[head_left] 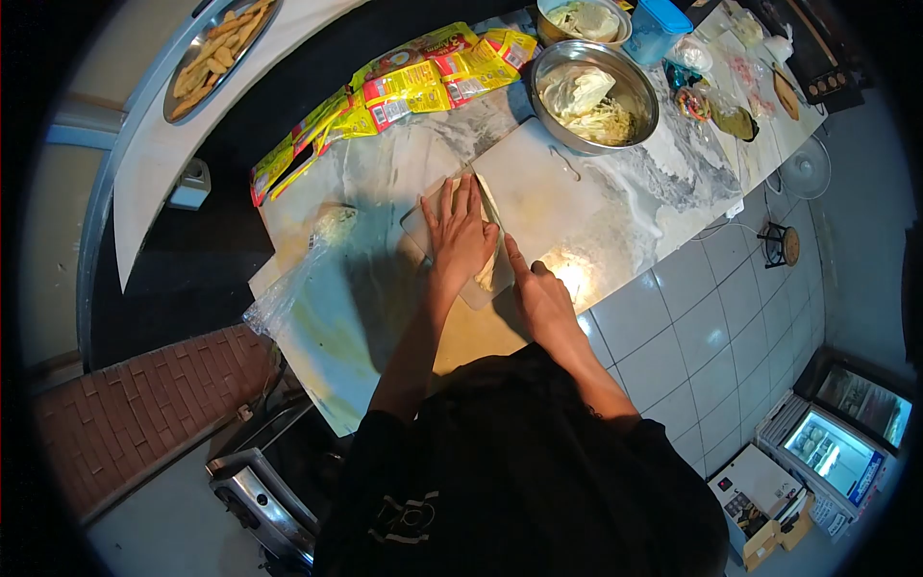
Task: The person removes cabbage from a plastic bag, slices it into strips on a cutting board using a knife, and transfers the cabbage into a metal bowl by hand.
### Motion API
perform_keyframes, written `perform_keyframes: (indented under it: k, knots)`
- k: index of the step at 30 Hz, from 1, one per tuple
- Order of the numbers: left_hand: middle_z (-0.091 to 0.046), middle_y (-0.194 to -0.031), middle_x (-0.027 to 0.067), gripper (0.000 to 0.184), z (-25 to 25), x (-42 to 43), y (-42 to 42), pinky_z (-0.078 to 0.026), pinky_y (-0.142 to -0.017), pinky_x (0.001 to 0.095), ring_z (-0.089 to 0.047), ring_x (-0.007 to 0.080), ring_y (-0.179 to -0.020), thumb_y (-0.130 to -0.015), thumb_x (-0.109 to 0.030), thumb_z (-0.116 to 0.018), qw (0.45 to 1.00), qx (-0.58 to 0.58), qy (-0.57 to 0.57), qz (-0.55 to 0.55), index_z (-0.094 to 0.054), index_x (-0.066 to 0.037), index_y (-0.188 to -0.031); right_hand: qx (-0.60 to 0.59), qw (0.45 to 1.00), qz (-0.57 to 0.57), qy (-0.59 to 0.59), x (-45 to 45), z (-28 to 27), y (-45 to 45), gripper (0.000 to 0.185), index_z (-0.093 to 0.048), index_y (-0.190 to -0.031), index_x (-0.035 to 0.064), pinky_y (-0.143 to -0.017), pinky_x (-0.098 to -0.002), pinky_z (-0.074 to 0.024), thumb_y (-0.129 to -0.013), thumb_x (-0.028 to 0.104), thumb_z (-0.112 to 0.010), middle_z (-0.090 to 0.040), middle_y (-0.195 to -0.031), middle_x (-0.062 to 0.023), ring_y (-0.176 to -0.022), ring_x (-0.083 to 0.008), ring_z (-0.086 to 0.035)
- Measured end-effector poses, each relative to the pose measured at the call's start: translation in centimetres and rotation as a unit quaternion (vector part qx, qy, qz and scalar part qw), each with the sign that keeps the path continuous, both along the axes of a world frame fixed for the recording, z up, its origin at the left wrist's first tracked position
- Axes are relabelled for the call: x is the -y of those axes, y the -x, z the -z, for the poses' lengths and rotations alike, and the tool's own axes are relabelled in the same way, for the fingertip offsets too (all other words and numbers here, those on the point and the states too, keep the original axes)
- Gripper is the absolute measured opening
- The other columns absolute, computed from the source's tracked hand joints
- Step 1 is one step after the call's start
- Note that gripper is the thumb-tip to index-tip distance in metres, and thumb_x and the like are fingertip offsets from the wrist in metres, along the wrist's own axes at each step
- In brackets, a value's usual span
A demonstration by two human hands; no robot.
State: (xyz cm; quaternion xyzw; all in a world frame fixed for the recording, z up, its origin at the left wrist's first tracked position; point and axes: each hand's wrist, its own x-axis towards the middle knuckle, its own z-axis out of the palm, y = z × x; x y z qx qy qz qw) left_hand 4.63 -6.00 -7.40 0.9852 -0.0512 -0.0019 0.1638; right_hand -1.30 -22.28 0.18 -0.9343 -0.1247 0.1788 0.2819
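Note:
A thin cutting board (416,229) lies on the marble-patterned counter. On it is a long pale piece of food (486,274), partly covered by my left hand (461,236), which presses down with its fingers stretched out. My right hand (545,303) is closed around a knife handle at the board's right side, its index finger pointing forward along the tool. The knife blade (498,213) runs beside the pale food, close to my left fingertips. Most of the handle is hidden in my right hand.
Yellow packets (404,91) line the counter's back edge. A steel bowl (646,106) holds cabbage, with another bowl (543,29) and a blue container (657,34) behind. Clear plastic (279,303) lies at left. A tray of fried pieces (173,104) stands on the upper ledge.

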Motion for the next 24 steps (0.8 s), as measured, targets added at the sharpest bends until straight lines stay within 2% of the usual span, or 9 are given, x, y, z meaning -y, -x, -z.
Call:
perform_keyframes:
  k: [4, 7, 9, 12, 19, 24]
  knots:
    - [-0.025, -0.158, 0.0176, 0.075, -0.3, 0.0, 0.0, -0.009, -0.114, 0.0671, -0.017, 0.0387, -0.147, -0.087, -0.028, -0.053, 1.0, -0.008, 0.001, -0.002, -0.027, 0.001, -0.15, -0.006, 1.0, 0.002, 0.006, -0.3, -0.2, -0.2, 0.083, -0.03, -0.153, 0.011, -0.072, -0.0509, -0.0501, -0.076, -0.009, -0.055, -0.061, -0.087, -0.0289, -0.076, -0.0452, -0.062]
    - [-0.025, -0.158, 0.0173, 0.075, -0.1, 0.0, 0.0, -0.008, -0.115, 0.0658, -0.017, 0.0383, -0.147, -0.087, -0.027, -0.055, 1.0, -0.017, 0.002, -0.008, -0.025, 0.001, -0.151, -0.018, 1.0, -0.012, 0.002, -0.3, -0.9, -0.7, 0.082, -0.029, -0.152, 0.0071, -0.072, -0.0512, -0.0501, -0.076, -0.009, -0.054, -0.062, -0.085, -0.0286, -0.076, -0.0458, -0.062]
    - [-0.025, -0.159, 0.0126, 0.08, 0.3, 0.0, -0.1, -0.003, -0.115, 0.0647, -0.017, 0.0364, -0.147, -0.086, -0.031, -0.061, 1.0, -0.001, -0.003, -0.015, -0.026, -0.001, -0.151, -0.014, 0.999, -0.034, 0.004, -0.3, -1.3, -1.1, 0.08, -0.027, -0.151, 0.001, -0.07, -0.0507, -0.0503, -0.076, -0.009, -0.052, -0.062, -0.08, -0.0289, -0.073, -0.0462, -0.062]
    - [-0.023, -0.16, 0.0115, 0.08, 0.5, 0.0, 0.0, -0.003, -0.115, 0.0647, -0.016, 0.0354, -0.148, -0.087, -0.031, -0.061, 1.0, -0.01, 0.003, -0.017, -0.025, -0.001, -0.152, -0.022, 0.998, -0.052, -0.002, -0.4, -1.6, -1.6, 0.079, -0.026, -0.15, -0.0038, -0.068, -0.05, -0.0502, -0.075, -0.01, -0.051, -0.061, -0.076, -0.0299, -0.071, -0.0464, -0.061]
    - [-0.021, -0.16, 0.0122, 0.077, -0.1, 0.0, -0.3, -0.005, -0.116, 0.0656, -0.011, 0.0352, -0.149, -0.09, -0.027, -0.056, 0.999, -0.035, -0.016, -0.016, -0.02, -0.002, -0.153, 0.004, 0.999, -0.054, 0.005, -0.7, -1.1, -1.7, 0.079, -0.025, -0.149, -0.0071, -0.066, -0.0492, -0.0492, -0.074, -0.011, -0.05, -0.059, -0.072, -0.0297, -0.068, -0.0456, -0.06]
    - [-0.024, -0.159, 0.0118, 0.079, 0.3, -0.1, -0.4, -0.006, -0.115, 0.0669, -0.013, 0.0352, -0.149, -0.086, -0.026, -0.057, 1.0, -0.019, -0.009, -0.022, -0.022, -0.002, -0.153, -0.015, 0.998, -0.065, 0.005, 0.1, -1.9, -0.8, 0.077, -0.024, -0.149, -0.0085, -0.066, -0.0494, -0.0492, -0.075, -0.009, -0.048, -0.059, -0.072, -0.0304, -0.068, -0.045, -0.061]
